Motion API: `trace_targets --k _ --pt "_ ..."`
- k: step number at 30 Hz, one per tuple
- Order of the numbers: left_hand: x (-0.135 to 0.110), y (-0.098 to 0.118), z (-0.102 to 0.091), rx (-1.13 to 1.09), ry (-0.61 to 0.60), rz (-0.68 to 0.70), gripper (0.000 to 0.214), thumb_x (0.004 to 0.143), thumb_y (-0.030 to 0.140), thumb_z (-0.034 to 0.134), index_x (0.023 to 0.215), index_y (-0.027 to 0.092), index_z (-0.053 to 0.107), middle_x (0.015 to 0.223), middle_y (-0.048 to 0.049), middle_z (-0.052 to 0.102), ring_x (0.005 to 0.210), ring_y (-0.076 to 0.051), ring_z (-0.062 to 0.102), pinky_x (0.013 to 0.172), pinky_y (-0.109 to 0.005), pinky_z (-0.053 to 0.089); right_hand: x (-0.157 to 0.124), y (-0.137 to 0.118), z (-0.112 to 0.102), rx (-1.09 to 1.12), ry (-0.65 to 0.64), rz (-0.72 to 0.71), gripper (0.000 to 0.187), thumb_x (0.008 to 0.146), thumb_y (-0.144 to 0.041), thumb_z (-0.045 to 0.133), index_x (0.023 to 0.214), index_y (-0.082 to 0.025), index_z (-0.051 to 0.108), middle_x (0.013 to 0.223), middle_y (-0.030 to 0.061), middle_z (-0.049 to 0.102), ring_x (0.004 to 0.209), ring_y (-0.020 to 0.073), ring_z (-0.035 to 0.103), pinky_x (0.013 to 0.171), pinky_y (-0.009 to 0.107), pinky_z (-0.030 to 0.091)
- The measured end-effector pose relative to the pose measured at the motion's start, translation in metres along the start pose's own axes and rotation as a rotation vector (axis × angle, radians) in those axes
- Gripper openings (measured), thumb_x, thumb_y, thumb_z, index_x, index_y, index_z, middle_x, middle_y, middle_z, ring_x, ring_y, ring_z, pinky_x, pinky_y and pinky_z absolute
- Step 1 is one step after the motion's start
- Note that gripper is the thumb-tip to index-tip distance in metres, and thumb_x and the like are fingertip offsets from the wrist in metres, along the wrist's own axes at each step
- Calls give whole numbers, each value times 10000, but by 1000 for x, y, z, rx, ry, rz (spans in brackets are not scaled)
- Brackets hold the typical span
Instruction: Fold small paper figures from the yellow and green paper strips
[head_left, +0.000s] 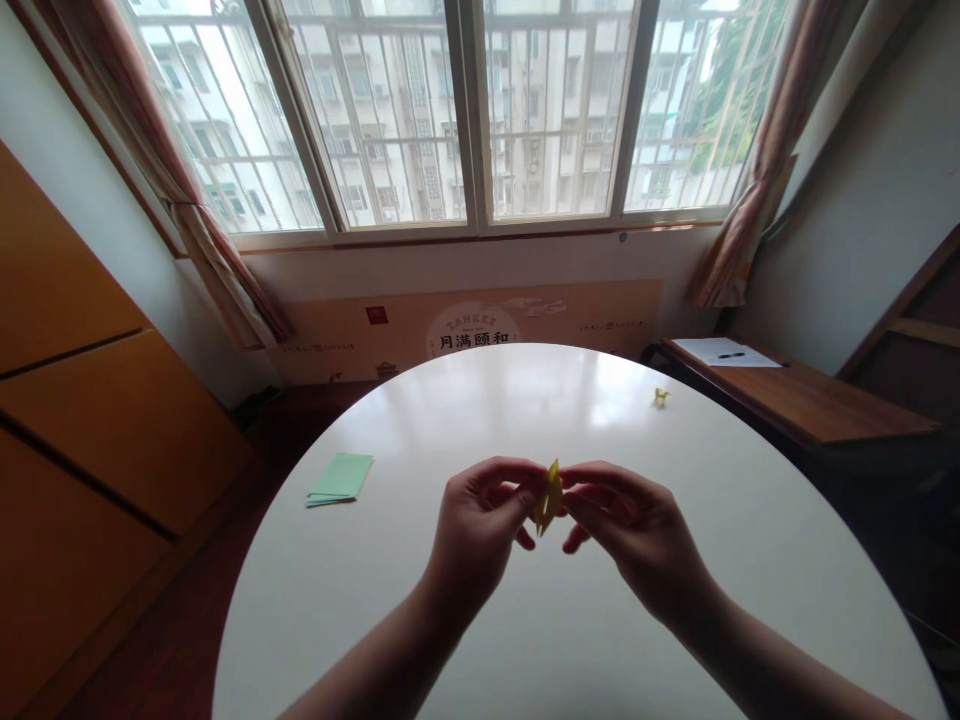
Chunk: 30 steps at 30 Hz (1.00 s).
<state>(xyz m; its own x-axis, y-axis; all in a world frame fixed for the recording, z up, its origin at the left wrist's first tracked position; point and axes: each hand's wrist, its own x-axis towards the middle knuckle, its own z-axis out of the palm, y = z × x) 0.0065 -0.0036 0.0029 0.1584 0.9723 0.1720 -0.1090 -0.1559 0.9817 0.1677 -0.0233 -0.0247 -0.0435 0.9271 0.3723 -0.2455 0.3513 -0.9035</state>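
Between my two hands, above the middle of a white round table (360, 620), is a small piece of folded yellow paper (550, 500), narrow and pointed at its top and bottom. My left hand (484, 520) pinches its left side between thumb and fingers. From the other side my right hand (630, 525) grips its right edge the same way. The fingertips hide parts of the paper, so its full shape does not show.
Green paper sheets (341, 477) lie stacked on the table's left. A small yellow folded figure (660, 397) stands at the far right. Beyond the table, a wooden desk (825, 395) bears a white sheet (724, 352) with a dark item on it. A barred window is ahead.
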Motion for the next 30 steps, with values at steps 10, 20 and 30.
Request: trace_targets --k 10,20,30 --pt "-1 -2 0 56 -62 13 94 782 212 710 823 138 752 690 -37 724 553 -131 625 410 -187 503 2 7 -6 101 8 77 115 829 -272 775 941 -250 789 873 55 737 745 205 686 503 282 605" --pt "-2 -1 1 50 -107 -7 101 776 214 730 817 123 741 652 -49 731 529 -126 624 408 -178 499 3 4 -8 174 -5 221 97 789 -219 806 854 -217 734 755 8 702 694 176 675 461 225 577" --pt "-1 0 2 78 -84 -48 86 740 201 725 787 131 741 620 -29 710 501 -119 609 392 -180 501 4 6 -7 148 20 192 170 752 -211 837 846 -210 695 747 -2 700 683 172 682 470 229 586"
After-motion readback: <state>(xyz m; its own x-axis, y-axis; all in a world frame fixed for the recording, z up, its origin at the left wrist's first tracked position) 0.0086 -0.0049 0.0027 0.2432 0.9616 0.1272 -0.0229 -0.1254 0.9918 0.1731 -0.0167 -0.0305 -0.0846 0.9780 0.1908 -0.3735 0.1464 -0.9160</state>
